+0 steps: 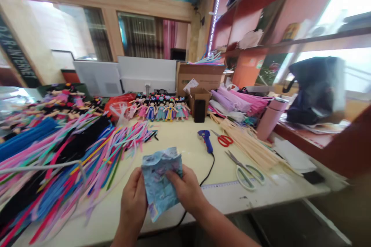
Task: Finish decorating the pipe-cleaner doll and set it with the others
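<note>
A light blue, crinkled packet [159,185] with a faint printed pattern is held up between both hands over the table's near edge. My left hand [135,193] grips its left side, fingers behind it. On the right, my right hand [185,189] pinches the packet, thumb lying across its front. Whether the packet is sealed or torn I cannot tell. Just beyond, a blue glue gun [206,141] lies on the pale yellow tabletop, its black cord running toward me. Red-handled scissors [224,140] and larger scissors with pale green handles [246,173] lie to the right.
Bundles of coloured pipe cleaners [84,162] cover the left side. Several small dolls [160,111] stand in rows at the back, near a cardboard box [199,75] and a black phone [199,111]. Beige strips [249,144] and a pink bottle [271,119] stand right.
</note>
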A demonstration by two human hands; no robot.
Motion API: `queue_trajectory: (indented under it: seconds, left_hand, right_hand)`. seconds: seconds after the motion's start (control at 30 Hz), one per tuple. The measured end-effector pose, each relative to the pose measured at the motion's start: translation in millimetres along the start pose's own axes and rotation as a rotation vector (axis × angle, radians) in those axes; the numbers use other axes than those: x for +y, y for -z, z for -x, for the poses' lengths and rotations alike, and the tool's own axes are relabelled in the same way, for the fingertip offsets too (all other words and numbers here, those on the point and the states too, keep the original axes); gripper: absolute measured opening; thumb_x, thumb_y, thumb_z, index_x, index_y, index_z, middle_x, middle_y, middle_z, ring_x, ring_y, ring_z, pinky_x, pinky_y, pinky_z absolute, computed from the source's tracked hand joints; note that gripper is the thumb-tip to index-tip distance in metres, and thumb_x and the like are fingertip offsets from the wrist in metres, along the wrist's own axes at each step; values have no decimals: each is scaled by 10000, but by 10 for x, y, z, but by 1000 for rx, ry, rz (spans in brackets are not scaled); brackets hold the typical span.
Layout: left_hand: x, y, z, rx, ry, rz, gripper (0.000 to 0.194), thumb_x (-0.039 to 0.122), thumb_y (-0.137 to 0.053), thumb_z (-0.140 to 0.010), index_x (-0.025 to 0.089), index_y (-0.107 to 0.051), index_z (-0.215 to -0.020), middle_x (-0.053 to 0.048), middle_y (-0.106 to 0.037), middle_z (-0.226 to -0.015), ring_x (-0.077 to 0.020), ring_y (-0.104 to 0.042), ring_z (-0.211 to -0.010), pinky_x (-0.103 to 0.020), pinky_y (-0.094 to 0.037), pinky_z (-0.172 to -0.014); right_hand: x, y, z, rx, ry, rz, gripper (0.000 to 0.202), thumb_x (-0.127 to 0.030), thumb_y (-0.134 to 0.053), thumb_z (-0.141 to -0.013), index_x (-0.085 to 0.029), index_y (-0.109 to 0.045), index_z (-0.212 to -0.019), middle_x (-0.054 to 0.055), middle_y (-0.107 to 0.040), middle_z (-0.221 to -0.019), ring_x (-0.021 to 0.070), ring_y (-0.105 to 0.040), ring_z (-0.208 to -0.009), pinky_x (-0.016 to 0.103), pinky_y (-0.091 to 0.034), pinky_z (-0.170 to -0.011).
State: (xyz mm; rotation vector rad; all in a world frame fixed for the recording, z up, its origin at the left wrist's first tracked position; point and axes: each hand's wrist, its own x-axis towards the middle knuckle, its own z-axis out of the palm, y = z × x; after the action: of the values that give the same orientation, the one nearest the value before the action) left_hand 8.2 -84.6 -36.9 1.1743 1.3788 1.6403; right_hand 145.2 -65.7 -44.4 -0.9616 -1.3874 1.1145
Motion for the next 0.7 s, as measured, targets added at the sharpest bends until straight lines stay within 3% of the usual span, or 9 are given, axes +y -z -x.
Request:
queue_trajectory:
  seconds: [0.1,0.17,0.23,0.3,0.43,0.5,0.6,0.7]
  left_hand:
    - [-51,-35,-15,-41,122,107,419,622,-667,-649,221,-641,-769,-13,-647,-653,-211,-575,-634,-289,-484,-575]
    - [-75,-81,-8,-116,236,232,501,696,-588,-680,229,-666,-845,-29,-674,-663,-235,-611,-650,-313,-507,-563]
    - [-90,-121,2,-181,308,291,565,722,-586,-662,219,-680,-902,-48,-707,-699,-267,-648,-693,-346,-533,-588]
    - [-95,-136,-1,-212,365,256,563,652,-721,-573,197,-694,-902,-54,-724,-716,-282,-671,-728,-363,-550,-648]
    - [-91,-83,-48,-210,425,196,537,512,-838,-489,170,-703,-880,-49,-729,-710,-262,-676,-685,-352,-550,-665]
    - [-86,-42,-77,-211,408,177,517,530,-811,-521,161,-695,-863,-40,-712,-662,-234,-644,-590,-338,-534,-585]
    - [-70,6,-111,-250,347,61,468,571,-752,-574,148,-675,-758,-26,-672,-592,-199,-579,-516,-306,-483,-506]
    - [-32,26,-126,-253,210,-98,431,565,-725,-592,145,-655,-655,-31,-669,-619,-193,-572,-589,-289,-470,-562]
  right_hand:
    - [-78,77,-39,55,102,138,110,-262,-537,-820,-206,-630,-807,1,-646,-757,177,-564,-723,267,-433,-660]
    - [-134,112,-41,84,132,219,122,-238,-536,-815,-227,-628,-895,8,-653,-790,190,-576,-746,282,-439,-686]
    - [-167,124,-29,95,159,270,253,-211,-550,-802,-250,-615,-1043,21,-668,-875,205,-593,-802,299,-446,-732]
    - [-172,123,-10,84,171,286,436,-203,-574,-790,-268,-552,-1221,27,-668,-938,204,-599,-820,305,-451,-754]
    - [-130,140,23,13,76,221,735,-198,-659,-719,-279,-392,-1399,-29,-627,-794,127,-538,-619,230,-437,-586]
    - [-101,171,23,-76,-55,155,691,-167,-663,-679,-248,-456,-1333,-45,-612,-746,97,-523,-555,191,-412,-504]
    - [-51,228,9,-209,-286,82,237,-148,-575,-696,-155,-598,-931,-39,-586,-604,97,-559,-485,168,-399,-428]
    - [3,277,9,-207,-300,93,10,-165,-518,-733,-162,-526,-738,-47,-544,-512,94,-561,-437,158,-381,-398]
